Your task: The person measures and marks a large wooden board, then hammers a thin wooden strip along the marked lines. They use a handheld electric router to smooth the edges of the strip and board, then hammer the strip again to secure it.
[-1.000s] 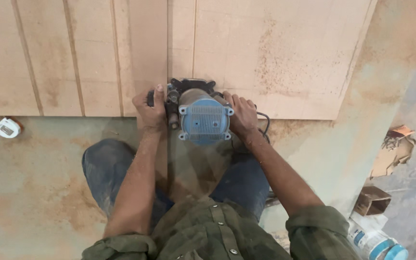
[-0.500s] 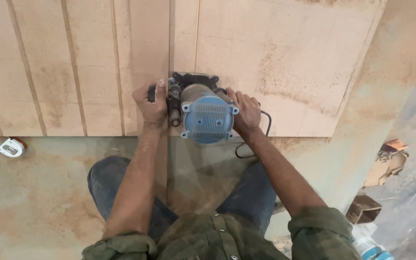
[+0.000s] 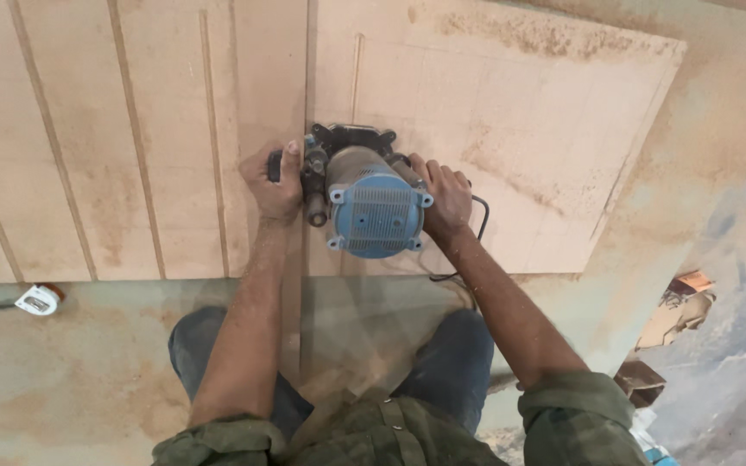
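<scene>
In the head view we see no container with contents; only a small brown cardboard box (image 3: pixel 641 380) stands at the right on the floor, and we cannot tell what it holds. Our left hand (image 3: pixel 274 183) and right hand (image 3: pixel 444 197) are both closed around the side handles of a blue and black electric router (image 3: pixel 364 197). It stands upright on a pale grooved wooden board (image 3: pixel 131 138), near the board's front edge, with both arms stretched forward. A white tape measure (image 3: pixel 39 299) lies on the dusty floor (image 3: pixel 62 380).
</scene>
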